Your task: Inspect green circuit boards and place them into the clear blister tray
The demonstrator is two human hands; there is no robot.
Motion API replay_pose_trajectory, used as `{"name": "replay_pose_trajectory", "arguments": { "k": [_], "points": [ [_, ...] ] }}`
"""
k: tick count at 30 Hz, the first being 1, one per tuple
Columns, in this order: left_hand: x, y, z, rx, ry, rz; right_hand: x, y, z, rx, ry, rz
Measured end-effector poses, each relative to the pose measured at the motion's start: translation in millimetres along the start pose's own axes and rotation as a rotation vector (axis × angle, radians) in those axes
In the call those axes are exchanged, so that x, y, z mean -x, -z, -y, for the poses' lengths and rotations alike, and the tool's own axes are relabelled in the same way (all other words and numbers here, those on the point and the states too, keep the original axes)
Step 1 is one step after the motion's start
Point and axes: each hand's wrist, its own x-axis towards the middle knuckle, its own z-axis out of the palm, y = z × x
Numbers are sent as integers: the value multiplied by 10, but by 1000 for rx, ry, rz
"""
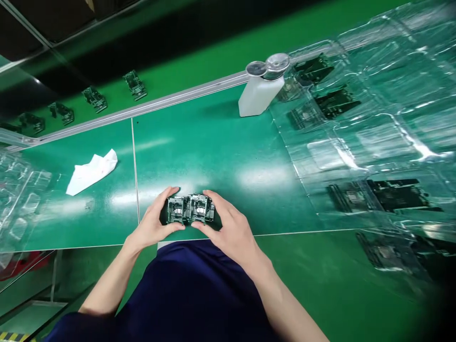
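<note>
Low in the middle of the view, a small green circuit board [187, 209] with two square framed sections side by side sits between my hands. Whether it is one joined piece or two boards touching, I cannot tell. My left hand [156, 219] grips its left end, thumb along the near edge and fingers at the far edge. On the right end, my right hand [230, 225] closes the same way, with the thumb in front and the index finger behind. Both hands are just above or on the green bench top [199, 147], near its front edge.
A crumpled white cloth [93, 172] lies to the left. A white pump bottle [261, 92] stands at the back. Clear plastic trays [377, 142] holding circuit boards cover the right side; another clear tray [21, 199] is far left. Several boards [135, 85] line the shelf behind a metal rail [171, 102].
</note>
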Motion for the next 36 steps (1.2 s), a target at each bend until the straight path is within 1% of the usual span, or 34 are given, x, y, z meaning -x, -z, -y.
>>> {"name": "replay_pose_trajectory", "arguments": {
  "k": [4,7,11,17,20,22,25,28,30,33,34,36],
  "points": [
    [-27,-22,-1,67,26,15,-64,29,62,95,88,-14],
    [-44,-41,-2,160,22,-15,-95,88,131,164,124,-17],
    [-64,-89,-61,315,-70,-52,-116,205,257,234,148,-21],
    [-87,-139,-199,453,-60,-72,-116,378,360,291,137,-32],
    [-88,-113,-236,440,-35,-71,-117,407,364,255,118,-22],
    [-80,-79,-239,403,-27,-37,-113,392,354,227,109,-9],
    [-62,-27,-214,269,-7,29,-97,351,334,193,99,3],
    [-56,-8,-220,123,-13,36,-74,344,333,125,46,-21],
    [-76,-20,-294,94,-82,2,-62,372,352,60,-12,-61],
    [-154,-62,-529,169,-205,-41,-66,433,405,-19,-47,-116],
    [-193,-81,-627,227,-224,-28,-72,450,425,-35,-38,-129],
    [-277,-131,-814,351,-214,19,-80,473,458,-50,-11,-151]
  ]
}}
